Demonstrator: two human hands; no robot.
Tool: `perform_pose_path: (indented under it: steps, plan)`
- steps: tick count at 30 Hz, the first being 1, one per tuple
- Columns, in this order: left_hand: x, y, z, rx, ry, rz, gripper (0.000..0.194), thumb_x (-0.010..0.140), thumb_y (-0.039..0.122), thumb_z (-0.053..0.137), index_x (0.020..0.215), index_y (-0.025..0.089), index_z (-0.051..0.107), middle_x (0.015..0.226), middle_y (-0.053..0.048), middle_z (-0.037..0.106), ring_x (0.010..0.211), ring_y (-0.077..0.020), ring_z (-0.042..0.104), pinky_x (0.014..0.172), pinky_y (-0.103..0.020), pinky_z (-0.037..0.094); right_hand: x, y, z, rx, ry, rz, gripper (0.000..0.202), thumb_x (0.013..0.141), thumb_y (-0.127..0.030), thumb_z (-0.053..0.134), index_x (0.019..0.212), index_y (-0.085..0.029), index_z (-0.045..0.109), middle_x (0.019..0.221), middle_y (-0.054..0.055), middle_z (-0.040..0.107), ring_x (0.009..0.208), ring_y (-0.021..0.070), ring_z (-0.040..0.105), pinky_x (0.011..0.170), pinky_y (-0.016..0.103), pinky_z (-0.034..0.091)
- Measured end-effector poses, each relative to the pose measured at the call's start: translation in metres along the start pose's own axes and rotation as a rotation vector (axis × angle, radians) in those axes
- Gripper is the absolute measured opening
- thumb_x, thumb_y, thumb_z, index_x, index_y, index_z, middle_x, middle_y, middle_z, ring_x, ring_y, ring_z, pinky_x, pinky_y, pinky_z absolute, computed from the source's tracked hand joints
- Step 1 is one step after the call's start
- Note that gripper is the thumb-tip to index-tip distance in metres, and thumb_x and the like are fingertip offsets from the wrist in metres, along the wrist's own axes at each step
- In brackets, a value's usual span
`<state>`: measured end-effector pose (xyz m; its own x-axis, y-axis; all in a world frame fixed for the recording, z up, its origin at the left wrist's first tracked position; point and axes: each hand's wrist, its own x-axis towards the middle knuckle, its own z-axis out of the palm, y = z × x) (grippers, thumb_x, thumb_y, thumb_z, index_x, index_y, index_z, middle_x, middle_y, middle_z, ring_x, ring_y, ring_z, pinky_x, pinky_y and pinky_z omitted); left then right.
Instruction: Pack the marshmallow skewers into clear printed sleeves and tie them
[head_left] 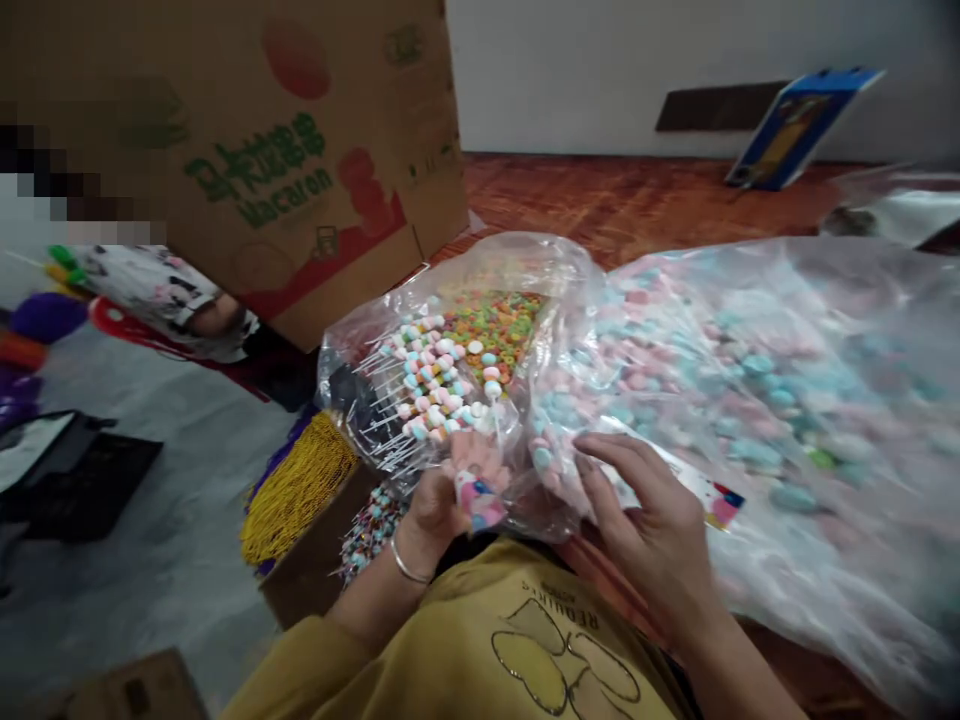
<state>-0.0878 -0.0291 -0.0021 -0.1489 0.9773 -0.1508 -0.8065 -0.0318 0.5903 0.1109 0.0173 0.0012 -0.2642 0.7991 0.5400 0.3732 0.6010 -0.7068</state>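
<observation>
My left hand (439,500), with a bangle at the wrist, is curled around pink, white and blue marshmallows (480,498). Just beyond its fingers lies a clear plastic bag (559,262) with many marshmallow skewers (435,380) on white sticks and small coloured candy rings (506,325). One skewer (491,375) points up away from my fingers; whether they touch its stick I cannot tell. My right hand (652,530) has its fingers stretched apart at the near edge of a large clear bag of pastel marshmallows (645,370). Nothing shows between those fingers.
A tall printed cardboard box (322,60) stands at the back left, with a person's arm (214,315) beside it. Yellow fringe (300,495) and a carton of more skewers (375,525) are at lower left. A blue box (806,130) leans near the wall.
</observation>
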Motion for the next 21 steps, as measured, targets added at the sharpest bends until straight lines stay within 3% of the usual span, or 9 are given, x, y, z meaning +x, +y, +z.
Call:
perform_pose_path:
  steps: [4,6,8,11,13,15,17,21]
  plan:
    - [-0.022,0.044,-0.044,-0.060,0.032,0.258,0.055,0.058,0.033,0.096,0.060,0.018,0.043,0.059,0.006,0.032,0.054,-0.0086,0.033,0.052,-0.022,0.035,0.045,-0.017,0.065,-0.066,-0.381,-0.166,0.020,0.101,-0.022,0.052,0.105,-0.018,0.070,0.102,0.010,0.073,0.093,0.0221,0.069,0.080,0.034,0.054]
    - [-0.029,0.057,-0.060,-0.078,0.074,0.321,0.051,0.061,0.030,0.095,0.062,0.018,0.045,0.060,0.006,0.034,0.055,-0.0088,0.035,0.053,-0.021,0.037,0.068,-0.034,0.106,-0.199,-0.627,-0.184,0.022,0.102,-0.022,0.049,0.100,-0.017,0.070,0.099,0.011,0.073,0.092,0.0229,0.069,0.079,0.033,0.053]
    - [-0.033,0.064,-0.071,-0.082,0.113,0.354,0.049,0.063,0.029,0.093,0.063,0.018,0.045,0.061,0.006,0.035,0.056,-0.0089,0.035,0.054,-0.022,0.038,0.088,-0.052,0.149,-0.306,-0.837,-0.166,0.024,0.104,-0.022,0.044,0.110,-0.017,0.067,0.106,0.012,0.074,0.099,0.0233,0.071,0.081,0.031,0.053]
    - [-0.035,0.069,-0.077,-0.055,0.134,0.384,0.051,0.064,0.030,0.092,0.062,0.018,0.043,0.062,0.006,0.033,0.056,-0.0088,0.033,0.055,-0.022,0.037,0.109,-0.073,0.208,-0.327,-0.937,-0.146,0.020,0.099,-0.013,0.048,0.109,-0.013,0.065,0.095,0.014,0.077,0.093,0.0230,0.075,0.076,0.027,0.053]
    - [-0.034,0.072,-0.079,-0.033,0.126,0.398,0.053,0.065,0.031,0.092,0.062,0.018,0.041,0.061,0.006,0.031,0.055,-0.0088,0.032,0.055,-0.022,0.036,0.119,-0.079,0.237,-0.333,-0.956,-0.121,0.019,0.095,-0.008,0.051,0.106,-0.011,0.066,0.095,0.016,0.077,0.095,0.0235,0.075,0.077,0.026,0.053]
    - [-0.032,0.076,-0.082,-0.022,0.120,0.404,0.053,0.065,0.032,0.093,0.062,0.018,0.042,0.061,0.006,0.031,0.055,-0.0089,0.031,0.055,-0.023,0.035,0.124,-0.079,0.253,-0.336,-0.961,-0.092,0.017,0.095,-0.009,0.053,0.103,-0.010,0.068,0.097,0.018,0.078,0.099,0.0246,0.075,0.080,0.027,0.053]
    - [-0.030,0.080,-0.085,-0.021,0.127,0.406,0.053,0.064,0.034,0.093,0.062,0.018,0.043,0.062,0.006,0.032,0.056,-0.0092,0.033,0.055,-0.023,0.036,0.124,-0.075,0.257,-0.339,-0.959,-0.063,0.017,0.096,-0.012,0.053,0.100,-0.009,0.070,0.097,0.019,0.078,0.099,0.0253,0.075,0.082,0.028,0.053]
    - [-0.024,0.086,-0.092,-0.025,0.139,0.399,0.052,0.063,0.033,0.094,0.064,0.018,0.044,0.063,0.006,0.034,0.057,-0.0096,0.034,0.056,-0.023,0.036,0.116,-0.063,0.234,-0.356,-0.918,0.001,0.033,0.105,-0.030,0.043,0.105,-0.012,0.071,0.102,0.019,0.078,0.098,0.0257,0.075,0.081,0.030,0.053]
